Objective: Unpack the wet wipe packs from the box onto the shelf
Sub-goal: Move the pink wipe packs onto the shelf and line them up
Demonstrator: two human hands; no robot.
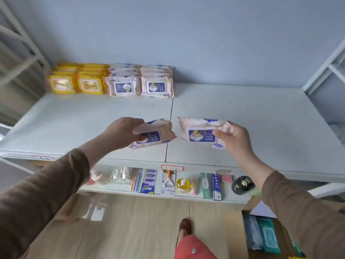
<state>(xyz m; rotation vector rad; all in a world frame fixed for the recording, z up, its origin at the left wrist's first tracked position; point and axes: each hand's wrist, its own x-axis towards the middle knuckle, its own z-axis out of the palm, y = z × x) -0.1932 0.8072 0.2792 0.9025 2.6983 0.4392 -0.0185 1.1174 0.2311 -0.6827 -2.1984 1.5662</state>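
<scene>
My left hand (123, 130) grips a pink baby wipes pack (158, 133) by its left end, tilted above the front of the white shelf (261, 128). My right hand (233, 136) pinches a second pink baby wipes pack (197, 132) by its right end, held beside the first. At the back left of the shelf stand rows of pink packs (140, 81) and yellow packs (76, 79). The cardboard box (246, 212) sits on the floor at lower right, with teal and blue packs (265, 234) inside.
A lower shelf (168, 195) under the front edge holds small goods: toothpaste boxes, brushes, a black tape roll (242, 185). Metal racks stand at far left and far right. My foot and red trouser leg (188, 243) are on the wooden floor.
</scene>
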